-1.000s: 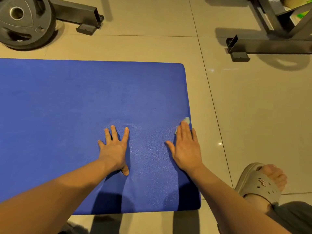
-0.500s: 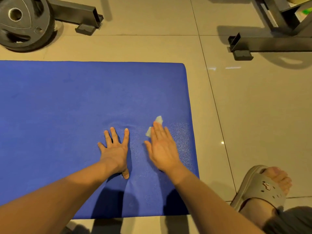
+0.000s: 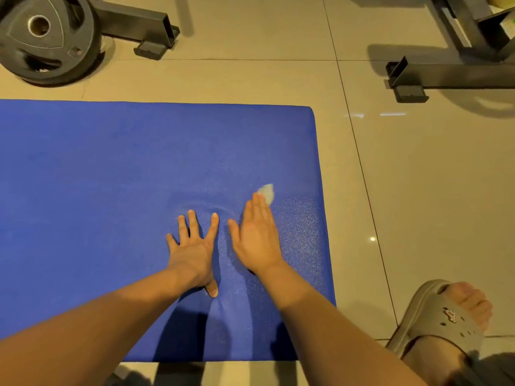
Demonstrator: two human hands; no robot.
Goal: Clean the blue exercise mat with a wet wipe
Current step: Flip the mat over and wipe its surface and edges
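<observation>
The blue exercise mat (image 3: 111, 190) lies flat on a beige tiled floor (image 3: 418, 190), filling the left and centre of the view; its right edge and near edge are both visible.

Left hand (image 3: 192, 252): placed palm-down on the mat, fingers spread and extended. It holds nothing. The mat surface shows shallow ripples just beyond its fingertips.

Right hand (image 3: 257, 238): placed palm-down on the mat, just beside the left hand and not touching it. The fingers are straight and close together, with the thumb set apart. The hand is flat rather than closed around anything.

The wet wipe (image 3: 267, 193) is a small pale crumpled piece, pressed between the right fingertips and the mat. Only the part projecting past the fingertips is visible. It sits near the mat's right edge, on the near half of the mat.

Surroundings:
1. A black weight plate (image 3: 47, 37) lies on the floor beyond the mat's far-left area.
2. A dark metal frame (image 3: 459, 76) stands at the upper right.
3. A foot in a grey sandal (image 3: 443, 321) rests on the floor to the right of the mat.
</observation>
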